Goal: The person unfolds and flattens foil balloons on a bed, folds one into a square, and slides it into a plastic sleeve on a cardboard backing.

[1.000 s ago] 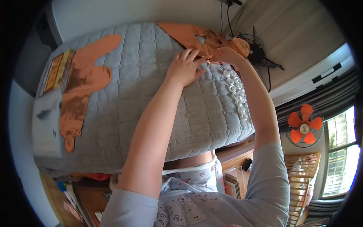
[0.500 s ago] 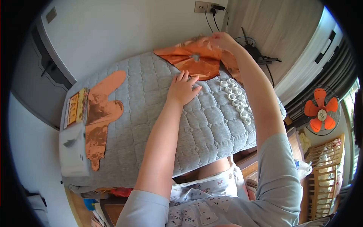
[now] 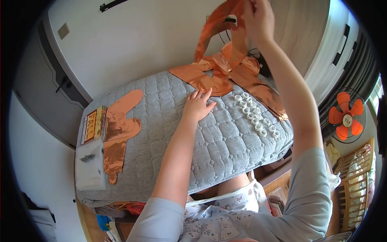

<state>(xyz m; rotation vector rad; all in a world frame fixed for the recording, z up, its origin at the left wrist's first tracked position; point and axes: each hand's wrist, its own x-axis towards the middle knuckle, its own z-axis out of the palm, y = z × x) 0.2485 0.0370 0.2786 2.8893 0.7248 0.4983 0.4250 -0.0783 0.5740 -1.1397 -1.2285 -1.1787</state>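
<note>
Pinching the copper foil sheet (image 3: 225, 60) high in closed fingers, the right hand (image 3: 258, 18) lifts it while the left hand (image 3: 197, 105) lies flat, fingers spread, on the grey quilted pad (image 3: 217, 141).

Two hands: the left hand (image 3: 197, 105) and the right hand (image 3: 258, 18). Two orange foil pieces: one foil cut-out (image 3: 119, 133), one foil sheet (image 3: 225, 72). About fourteen white rings (image 3: 256, 117). One orange fan (image 3: 346, 117).

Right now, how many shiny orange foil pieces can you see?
2. One orange foil piece lies flat at the quilted pad's left end; the other foil piece is lifted by the right hand at the far end.
</note>
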